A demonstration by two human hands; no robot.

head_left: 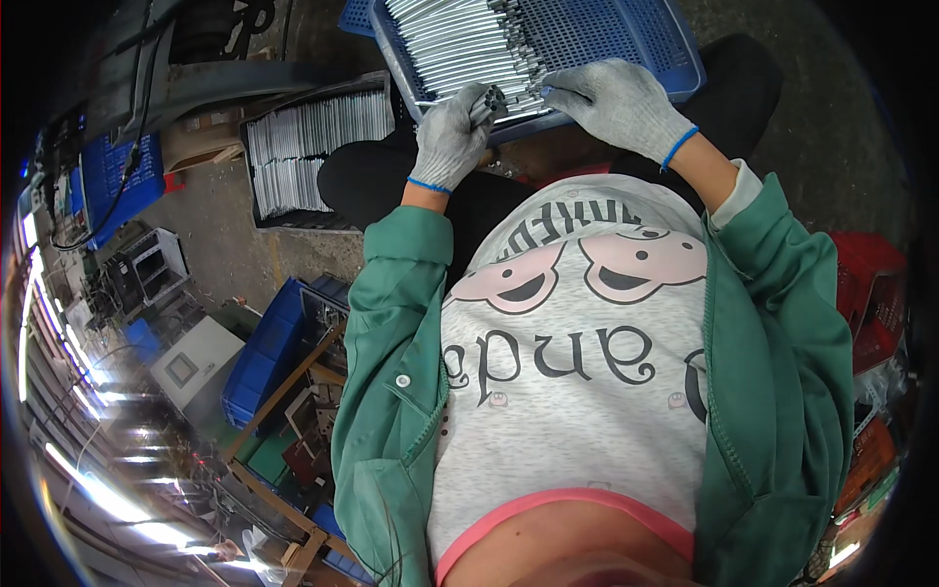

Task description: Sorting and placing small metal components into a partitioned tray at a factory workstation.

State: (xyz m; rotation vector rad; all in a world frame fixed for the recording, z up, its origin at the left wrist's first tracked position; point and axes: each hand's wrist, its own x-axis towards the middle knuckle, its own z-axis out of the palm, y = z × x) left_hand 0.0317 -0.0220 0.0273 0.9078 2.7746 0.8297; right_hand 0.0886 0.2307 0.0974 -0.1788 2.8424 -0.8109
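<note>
My left hand (pixel 452 139), in a grey knit glove with a blue cuff edge, is closed around a small bundle of metal tubes (pixel 492 102), their open ends pointing toward my right hand. My right hand (pixel 628 110), gloved the same way, has its thumb and fingers pinched together at the tube ends in the basket. What sits between those fingertips is too small to make out. Beneath both hands stands a blue plastic basket (pixel 675 44) with a perforated floor. Rows of silvery metal tubes (pixel 452 44) lie side by side in its left part.
A dark crate (pixel 256 186) packed with similar metal tubes stands on the floor to the left, beside my knee. Farther left are a blue bin (pixel 264 352), a wooden frame (pixel 284 391) and a pale box (pixel 196 362). A red crate (pixel 866 293) stands at the right.
</note>
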